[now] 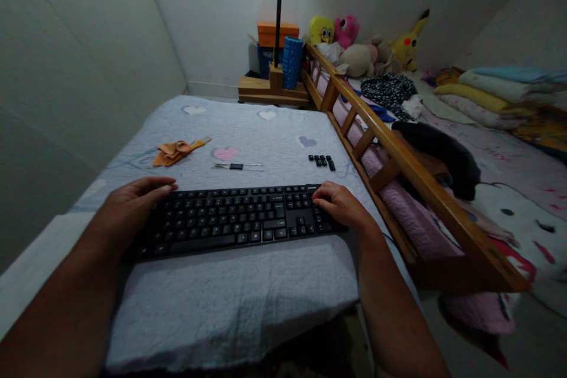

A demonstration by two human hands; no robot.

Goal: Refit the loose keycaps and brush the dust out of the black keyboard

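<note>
Pale cover [230,295] spread at lower centre; black keyboard [230,217] laid on it, mid-frame. Left end touched by left hand [135,204], fingers extended; number-pad side by right hand [340,204], fingers curled (whether anything is pinched cannot be told). Beyond: wire tool [236,166] at centre, loose keycaps [318,162] right, orange cloth [172,153] left.

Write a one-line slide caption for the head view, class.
A black keyboard, left hand at one end, right hand at the other, small black keycaps lying beyond it.
</note>
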